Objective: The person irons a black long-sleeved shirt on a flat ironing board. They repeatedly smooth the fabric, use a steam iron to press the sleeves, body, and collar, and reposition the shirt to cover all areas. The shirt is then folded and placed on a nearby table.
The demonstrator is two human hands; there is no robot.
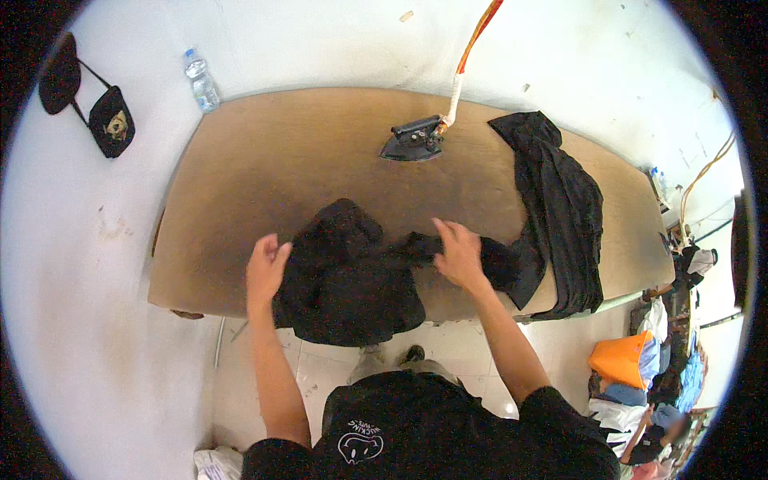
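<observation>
A black garment (348, 282) lies bunched on the brown padded ironing table (270, 150), its lower part hanging over the front edge. At its left side is my left hand (266, 273), fingers slightly curled and thumb apart, with nothing seen in it. My right hand (459, 255) is above a narrow black stretch of cloth (498, 264) to the right, fingers apart; whether it touches the cloth is unclear. That cloth runs towards a longer black garment (561, 210) laid across the table's right part. Whether the two are joined cannot be made out.
A black iron (414, 139) rests at the back middle, its wrapped cord (459, 78) rising along the wall. A plastic water bottle (202, 81) stands at the back left corner. An orange container (621, 360) with clothes and another person (651, 441) are at the lower right.
</observation>
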